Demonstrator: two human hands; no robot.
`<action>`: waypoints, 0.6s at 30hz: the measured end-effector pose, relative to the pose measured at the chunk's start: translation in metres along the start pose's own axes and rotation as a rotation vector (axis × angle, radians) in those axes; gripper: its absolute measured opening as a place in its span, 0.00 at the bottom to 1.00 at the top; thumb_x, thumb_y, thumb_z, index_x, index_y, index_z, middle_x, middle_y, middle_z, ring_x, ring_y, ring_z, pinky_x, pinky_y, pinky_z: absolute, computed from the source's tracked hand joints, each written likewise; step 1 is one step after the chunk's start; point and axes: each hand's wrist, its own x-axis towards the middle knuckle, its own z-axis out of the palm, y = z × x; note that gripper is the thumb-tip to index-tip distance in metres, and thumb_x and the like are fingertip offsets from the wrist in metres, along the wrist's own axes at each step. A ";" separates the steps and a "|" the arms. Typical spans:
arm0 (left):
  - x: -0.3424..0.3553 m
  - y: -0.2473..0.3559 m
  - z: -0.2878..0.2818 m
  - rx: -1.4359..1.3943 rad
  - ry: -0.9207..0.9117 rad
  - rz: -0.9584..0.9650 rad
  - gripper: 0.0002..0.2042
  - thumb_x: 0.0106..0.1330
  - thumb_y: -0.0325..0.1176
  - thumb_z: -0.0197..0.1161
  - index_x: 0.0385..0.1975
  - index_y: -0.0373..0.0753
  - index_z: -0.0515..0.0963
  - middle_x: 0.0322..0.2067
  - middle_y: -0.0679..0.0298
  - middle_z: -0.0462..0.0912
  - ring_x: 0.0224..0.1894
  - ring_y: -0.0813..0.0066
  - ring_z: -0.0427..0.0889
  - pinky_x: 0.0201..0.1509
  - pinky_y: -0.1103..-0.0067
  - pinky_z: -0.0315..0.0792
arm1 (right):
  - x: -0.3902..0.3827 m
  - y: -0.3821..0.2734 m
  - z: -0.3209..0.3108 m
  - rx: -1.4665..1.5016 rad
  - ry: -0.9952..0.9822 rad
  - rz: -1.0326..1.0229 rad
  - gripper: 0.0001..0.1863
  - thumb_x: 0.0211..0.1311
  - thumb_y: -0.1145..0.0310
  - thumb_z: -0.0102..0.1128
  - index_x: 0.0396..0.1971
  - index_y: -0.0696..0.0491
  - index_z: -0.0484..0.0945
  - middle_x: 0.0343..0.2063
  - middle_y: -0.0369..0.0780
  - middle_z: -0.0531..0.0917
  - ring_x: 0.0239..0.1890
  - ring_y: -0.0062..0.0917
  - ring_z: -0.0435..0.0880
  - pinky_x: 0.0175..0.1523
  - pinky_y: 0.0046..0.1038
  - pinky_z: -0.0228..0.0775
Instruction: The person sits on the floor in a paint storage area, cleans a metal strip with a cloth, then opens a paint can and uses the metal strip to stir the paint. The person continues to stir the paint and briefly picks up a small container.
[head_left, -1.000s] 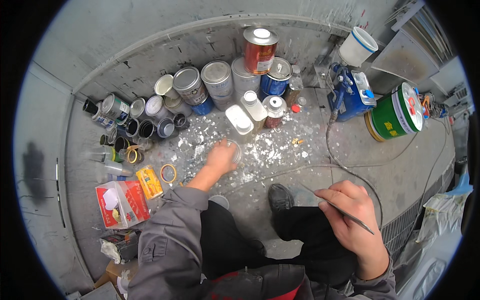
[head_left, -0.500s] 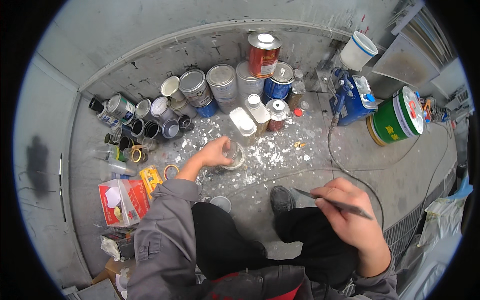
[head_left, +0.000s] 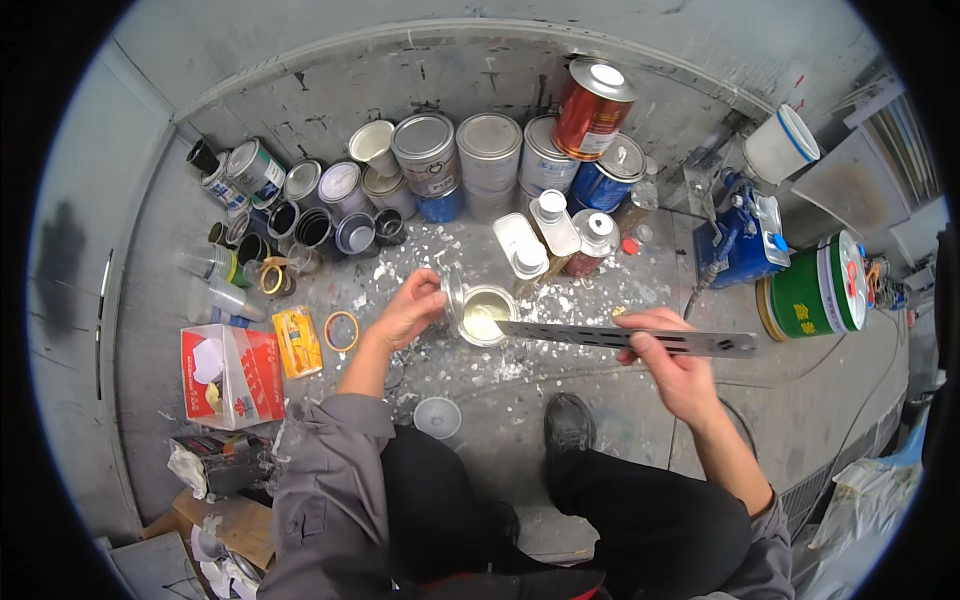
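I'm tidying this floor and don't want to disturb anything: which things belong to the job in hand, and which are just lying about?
Apparently in use:
- open can with pale contents
- lid-like round piece, in the left hand
- slotted strip, in the right hand

Apparently just about:
- tape roll
- yellow packet
- red box
- green drum

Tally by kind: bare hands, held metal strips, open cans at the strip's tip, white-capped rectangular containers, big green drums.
Bare hands: 2
Metal strip: 1
Open can: 1
White-capped rectangular containers: 2
Green drum: 1
Total: 7
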 end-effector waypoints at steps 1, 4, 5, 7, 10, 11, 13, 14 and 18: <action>-0.001 -0.006 0.003 -0.113 0.017 0.055 0.23 0.67 0.35 0.72 0.57 0.44 0.67 0.58 0.63 0.76 0.61 0.68 0.75 0.68 0.66 0.71 | 0.006 0.008 0.011 -0.023 0.003 0.003 0.12 0.73 0.74 0.60 0.52 0.60 0.84 0.44 0.39 0.82 0.39 0.21 0.85 0.44 0.23 0.79; -0.003 -0.021 0.004 -0.437 0.122 0.222 0.24 0.68 0.39 0.71 0.60 0.43 0.69 0.59 0.60 0.76 0.62 0.63 0.76 0.71 0.59 0.69 | 0.023 0.046 0.032 -0.208 -0.041 -0.086 0.13 0.72 0.74 0.61 0.53 0.58 0.84 0.43 0.40 0.83 0.39 0.22 0.85 0.45 0.24 0.79; -0.005 -0.024 -0.004 -0.529 0.161 0.249 0.24 0.68 0.39 0.71 0.60 0.43 0.70 0.60 0.59 0.76 0.62 0.62 0.76 0.71 0.58 0.69 | 0.025 0.053 0.037 -0.295 -0.044 -0.103 0.13 0.72 0.74 0.61 0.52 0.57 0.84 0.43 0.41 0.83 0.39 0.22 0.85 0.45 0.24 0.79; -0.012 -0.035 -0.030 -0.587 0.268 0.243 0.23 0.68 0.41 0.70 0.58 0.43 0.72 0.60 0.55 0.76 0.62 0.58 0.76 0.70 0.55 0.69 | 0.021 0.060 0.046 -0.193 0.001 -0.046 0.13 0.73 0.73 0.61 0.53 0.57 0.84 0.44 0.41 0.83 0.39 0.22 0.85 0.46 0.24 0.79; -0.027 -0.051 -0.068 -0.473 0.423 -0.025 0.24 0.68 0.44 0.70 0.58 0.42 0.71 0.58 0.54 0.78 0.62 0.54 0.76 0.69 0.55 0.69 | 0.014 0.072 0.039 -0.043 0.083 -0.003 0.14 0.75 0.71 0.59 0.54 0.60 0.83 0.45 0.40 0.81 0.40 0.22 0.85 0.47 0.25 0.79; -0.033 -0.058 -0.076 -0.454 0.442 -0.086 0.24 0.69 0.46 0.67 0.58 0.42 0.71 0.56 0.52 0.79 0.62 0.50 0.76 0.68 0.54 0.70 | 0.013 0.075 0.035 -0.001 0.114 0.014 0.14 0.76 0.70 0.58 0.54 0.61 0.82 0.45 0.40 0.80 0.40 0.22 0.85 0.47 0.25 0.79; -0.042 -0.064 -0.095 -0.499 0.498 -0.160 0.23 0.70 0.44 0.64 0.60 0.42 0.70 0.56 0.51 0.79 0.59 0.49 0.78 0.67 0.53 0.70 | 0.013 0.072 0.032 0.021 0.132 0.028 0.15 0.77 0.68 0.58 0.54 0.62 0.81 0.45 0.40 0.79 0.40 0.22 0.85 0.48 0.24 0.79; -0.044 -0.068 -0.101 -0.519 0.527 -0.198 0.23 0.71 0.43 0.63 0.61 0.42 0.70 0.56 0.50 0.80 0.58 0.49 0.79 0.67 0.52 0.71 | 0.013 0.073 0.031 0.015 0.129 0.021 0.15 0.77 0.68 0.58 0.54 0.62 0.81 0.45 0.40 0.79 0.40 0.22 0.85 0.48 0.24 0.79; -0.063 -0.080 -0.124 0.867 1.292 0.039 0.13 0.73 0.38 0.58 0.48 0.36 0.80 0.48 0.52 0.85 0.51 0.57 0.83 0.55 0.63 0.77 | 0.014 0.072 0.041 0.048 0.101 0.003 0.15 0.77 0.68 0.58 0.54 0.63 0.81 0.46 0.40 0.79 0.41 0.22 0.85 0.48 0.24 0.79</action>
